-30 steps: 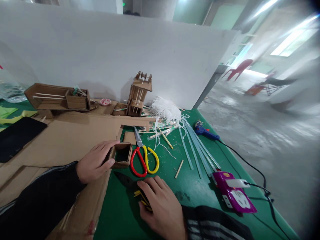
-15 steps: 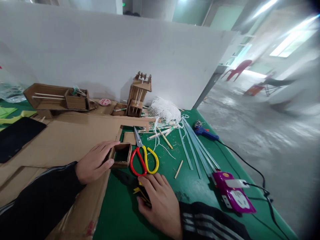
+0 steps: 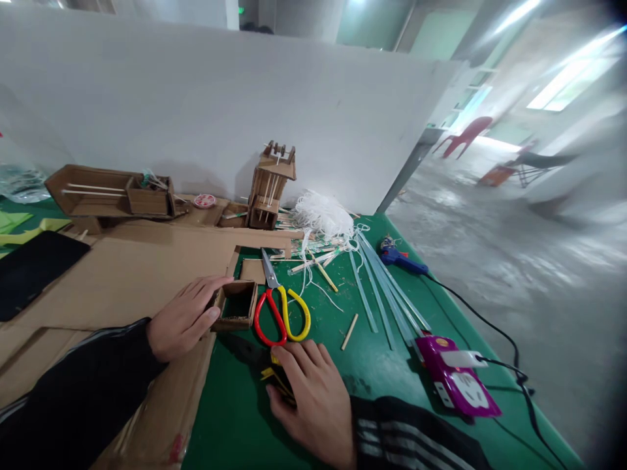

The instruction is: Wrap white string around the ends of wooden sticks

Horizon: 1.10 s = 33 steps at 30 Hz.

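Note:
A small open-topped cardboard box sits where the brown cardboard meets the green tabletop. Along its left side rests my left hand, fingers stretched out and the thumb apart from them, near the box's front corner. My right hand lies curled over the black-and-yellow handles of a pair of pliers, whose dark jaws point left below the box. Part of the handles is hidden under the fingers. Scissors with one red and one yellow handle lie between the box and my right hand, blades pointing away.
A cardboard tower and a long cardboard model stand by the white partition. White string lies over sticks. Clear glue sticks, a blue glue gun and a purple power strip are rightward. A black phone lies left.
My left thumb has drawn back slightly from the box's front corner. My right hand, the pliers and the scissors stay nearly in place.

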{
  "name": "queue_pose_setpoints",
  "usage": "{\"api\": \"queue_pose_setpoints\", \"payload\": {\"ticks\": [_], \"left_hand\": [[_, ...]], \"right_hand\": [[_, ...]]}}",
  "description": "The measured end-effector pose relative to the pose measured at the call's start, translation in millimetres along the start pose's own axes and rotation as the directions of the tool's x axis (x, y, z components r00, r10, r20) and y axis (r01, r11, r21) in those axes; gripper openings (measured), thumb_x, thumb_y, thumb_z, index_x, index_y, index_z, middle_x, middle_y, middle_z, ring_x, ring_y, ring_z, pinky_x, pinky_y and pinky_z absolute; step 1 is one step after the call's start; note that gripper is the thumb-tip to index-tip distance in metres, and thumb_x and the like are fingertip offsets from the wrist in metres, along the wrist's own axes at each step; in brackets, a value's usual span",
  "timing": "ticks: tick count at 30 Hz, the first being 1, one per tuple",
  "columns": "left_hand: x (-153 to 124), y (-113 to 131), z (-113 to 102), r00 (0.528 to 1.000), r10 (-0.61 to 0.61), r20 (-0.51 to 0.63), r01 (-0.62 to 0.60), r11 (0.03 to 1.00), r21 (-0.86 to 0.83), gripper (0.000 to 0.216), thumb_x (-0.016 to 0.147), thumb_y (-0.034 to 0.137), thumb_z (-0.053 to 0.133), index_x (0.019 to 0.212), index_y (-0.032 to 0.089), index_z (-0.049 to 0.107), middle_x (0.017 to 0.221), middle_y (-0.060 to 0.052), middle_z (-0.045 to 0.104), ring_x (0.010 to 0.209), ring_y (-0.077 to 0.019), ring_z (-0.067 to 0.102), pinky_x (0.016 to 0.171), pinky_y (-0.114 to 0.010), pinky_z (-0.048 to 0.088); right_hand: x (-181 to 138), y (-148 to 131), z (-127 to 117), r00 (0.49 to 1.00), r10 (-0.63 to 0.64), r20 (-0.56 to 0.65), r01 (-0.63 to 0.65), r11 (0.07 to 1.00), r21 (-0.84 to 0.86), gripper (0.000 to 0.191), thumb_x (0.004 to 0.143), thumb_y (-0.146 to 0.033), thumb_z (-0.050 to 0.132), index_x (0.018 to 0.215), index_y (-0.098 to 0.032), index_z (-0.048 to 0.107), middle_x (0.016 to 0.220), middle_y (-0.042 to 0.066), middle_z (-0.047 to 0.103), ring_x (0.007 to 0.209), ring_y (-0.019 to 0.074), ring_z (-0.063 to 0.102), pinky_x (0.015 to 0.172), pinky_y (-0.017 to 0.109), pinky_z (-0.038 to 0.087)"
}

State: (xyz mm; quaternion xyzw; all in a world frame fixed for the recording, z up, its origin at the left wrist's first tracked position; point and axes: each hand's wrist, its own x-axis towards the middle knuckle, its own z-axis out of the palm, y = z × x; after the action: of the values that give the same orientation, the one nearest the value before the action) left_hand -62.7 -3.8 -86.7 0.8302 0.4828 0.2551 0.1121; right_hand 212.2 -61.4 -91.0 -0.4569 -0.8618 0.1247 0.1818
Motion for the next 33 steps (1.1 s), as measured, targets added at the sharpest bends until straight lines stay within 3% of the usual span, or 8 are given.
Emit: {"api": "queue_pose_setpoints", "payload": {"ticks": [12, 22, 33], "left_hand": [[-0.5, -1.5, 1.6, 0.999, -0.026, -0.031, 0.027, 0.999, 0.029, 0.045, 0.096, 0.032, 0.029, 0.138, 0.019, 0.037, 0.14, -0.01, 0.049, 0.129, -0.0257, 0.044, 0.108, -0.04, 0.036], [-2.3, -1.0, 2.3, 0.993, -0.056, -0.108, 0.051, 0.997, -0.052, 0.044, 0.098, 0.031, 0.025, 0.138, 0.021, 0.04, 0.138, -0.008, 0.052, 0.128, -0.0238, 0.046, 0.109, -0.04, 0.036], [0.9, -6.3, -4.7, 0.994, -0.104, -0.038, 0.105, 0.994, 0.025, 0.038, 0.098, 0.025, 0.032, 0.133, 0.021, 0.044, 0.133, -0.008, 0.058, 0.124, -0.0238, 0.052, 0.105, -0.041, 0.042]], "right_hand": [[-3.2, 1.2, -1.4, 0.999, -0.036, -0.035, 0.038, 0.998, 0.045, 0.04, 0.082, -0.033, 0.062, 0.12, -0.021, 0.055, 0.114, 0.005, 0.064, 0.099, 0.0269, 0.051, 0.087, 0.043, 0.035], [-2.1, 3.2, -2.3, 0.996, -0.065, -0.063, 0.071, 0.994, 0.085, 0.04, 0.082, -0.033, 0.063, 0.119, -0.02, 0.055, 0.113, 0.006, 0.064, 0.097, 0.0266, 0.05, 0.086, 0.043, 0.033], [7.8, -2.6, -13.8, 0.998, -0.066, -0.019, 0.067, 0.994, 0.087, 0.035, 0.085, -0.029, 0.059, 0.118, -0.021, 0.055, 0.113, 0.008, 0.061, 0.1, 0.0275, 0.05, 0.087, 0.045, 0.037]]}}
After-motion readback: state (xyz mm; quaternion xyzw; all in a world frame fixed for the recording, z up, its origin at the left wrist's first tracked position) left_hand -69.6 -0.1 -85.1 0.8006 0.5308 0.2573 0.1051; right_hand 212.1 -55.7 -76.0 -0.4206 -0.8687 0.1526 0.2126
